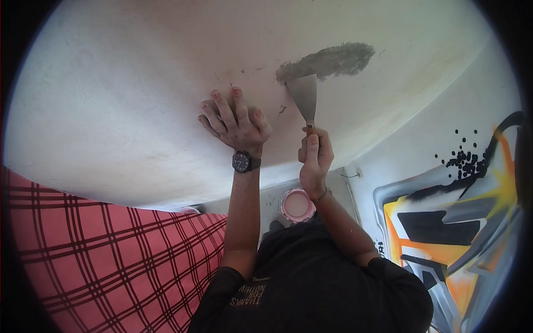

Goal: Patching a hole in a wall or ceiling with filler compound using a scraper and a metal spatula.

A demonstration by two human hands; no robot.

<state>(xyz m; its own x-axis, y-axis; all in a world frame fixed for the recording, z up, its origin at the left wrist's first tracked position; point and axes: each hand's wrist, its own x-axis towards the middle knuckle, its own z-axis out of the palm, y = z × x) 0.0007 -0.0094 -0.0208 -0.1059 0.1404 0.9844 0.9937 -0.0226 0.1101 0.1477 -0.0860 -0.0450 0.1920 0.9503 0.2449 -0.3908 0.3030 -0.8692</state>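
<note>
My right hand is closed round the handle of a putty knife, thumb along it. The broad metal blade points up the white wall, its edge at the lower border of a rough grey patch. My left hand lies against the wall to the left of the knife, fingers spread and holding nothing. Pale dust covers its fingers, and a black watch is on that wrist. Several small dark marks dot the wall between the hand and the patch.
Below my hands, a pink-rimmed bucket with pale contents stands on the floor. A red checked cloth spreads along the left. On the right, a side wall carries a painted mural and a small fixture with a cable.
</note>
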